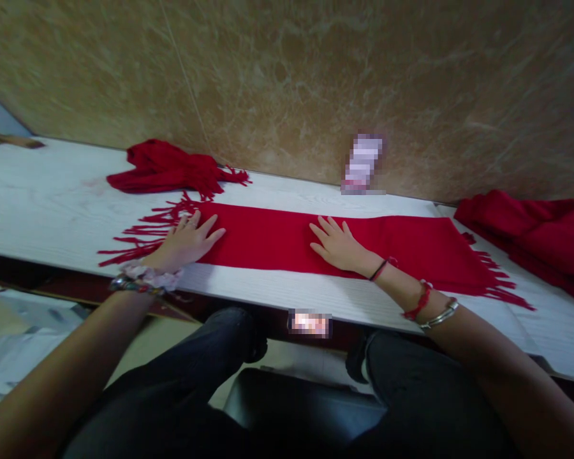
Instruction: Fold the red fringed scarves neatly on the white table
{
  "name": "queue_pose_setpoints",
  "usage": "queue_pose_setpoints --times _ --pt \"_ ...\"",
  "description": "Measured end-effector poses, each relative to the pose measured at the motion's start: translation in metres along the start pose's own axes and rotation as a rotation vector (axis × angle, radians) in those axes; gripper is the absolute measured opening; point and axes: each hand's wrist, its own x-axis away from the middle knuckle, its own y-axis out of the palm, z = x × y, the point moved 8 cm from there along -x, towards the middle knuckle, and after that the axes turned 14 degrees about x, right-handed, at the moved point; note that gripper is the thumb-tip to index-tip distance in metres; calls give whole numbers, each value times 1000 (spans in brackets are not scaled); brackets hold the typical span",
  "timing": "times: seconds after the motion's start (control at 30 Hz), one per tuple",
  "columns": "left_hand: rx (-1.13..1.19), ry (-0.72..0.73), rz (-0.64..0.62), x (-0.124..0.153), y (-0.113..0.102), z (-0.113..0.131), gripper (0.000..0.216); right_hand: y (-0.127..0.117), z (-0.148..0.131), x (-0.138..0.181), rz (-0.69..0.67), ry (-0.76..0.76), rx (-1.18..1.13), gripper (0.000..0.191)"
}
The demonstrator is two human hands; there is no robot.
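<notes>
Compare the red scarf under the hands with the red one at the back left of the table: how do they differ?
The scarf under the hands lies spread flat and long across the white table; the back-left scarf sits bunched in a heap. The left hand and right hand press palm-down on the flat scarf; nothing touches the bunched one. The flat scarf shows fringe at both ends; the heap shows fringe only on its right. Both are the same red, fringed fabric.

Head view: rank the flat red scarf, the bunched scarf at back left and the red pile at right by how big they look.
1. flat red scarf, spread under both hands, largest.
2. red pile at right, cut off by the picture's edge, so unsure.
3. bunched scarf at back left, smallest, though farther away and crumpled.
</notes>
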Motion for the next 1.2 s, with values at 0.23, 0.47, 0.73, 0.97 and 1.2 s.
queue_pose_setpoints --times 0.23,0.47,0.73,0.97,1.2 --pt "46 209 -266 20 -6 42 47 -35 -92 -8 208 -494 -159 38" --pt "-123 166 -205 32 0 47 57 -42 -116 -7 185 -598 -107 27" --pt "-156 80 -99 30 -4 54 37 -41 -117 -7 210 -539 -165 28" --pt "-232 6 -224 37 -14 59 34 -42 -120 -8 251 -477 -97 26" --pt "-242 11 -146 37 -24 62 32 -38 -120 -8 259 -428 -61 24"
